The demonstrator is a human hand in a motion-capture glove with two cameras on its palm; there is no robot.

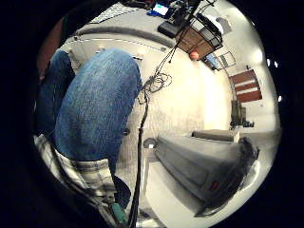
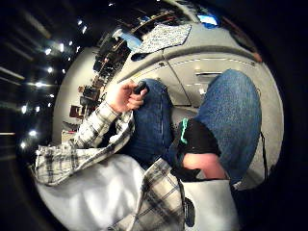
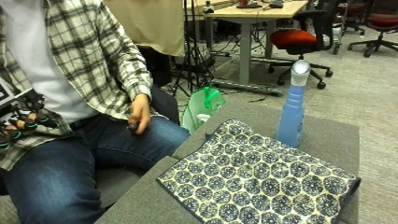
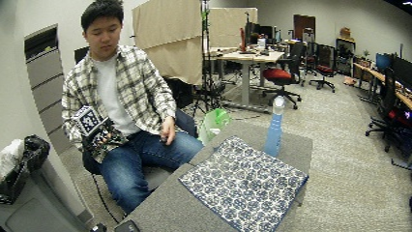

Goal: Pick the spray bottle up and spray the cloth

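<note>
A tall blue spray bottle (image 3: 291, 112) stands upright on the grey table (image 3: 330, 135), at the far edge of a blue-and-white patterned cloth (image 3: 255, 182) spread flat. In the wide outside view the bottle (image 4: 273, 128) and cloth (image 4: 244, 186) lie well away from the seated person. My gloved right hand (image 3: 22, 123) rests by the hip against the plaid shirt, fingers loosely curled and holding nothing. The bare left hand (image 3: 138, 116) rests on the thigh and grips a small dark object. The palm views face the jeans (image 1: 95, 109) and the floor.
A green bag (image 3: 205, 105) sits on the floor between the person's knee and the table. Behind stand a desk and a red office chair (image 3: 298, 39). A grey bin (image 4: 25, 193) with a black bag stands beside the person's chair.
</note>
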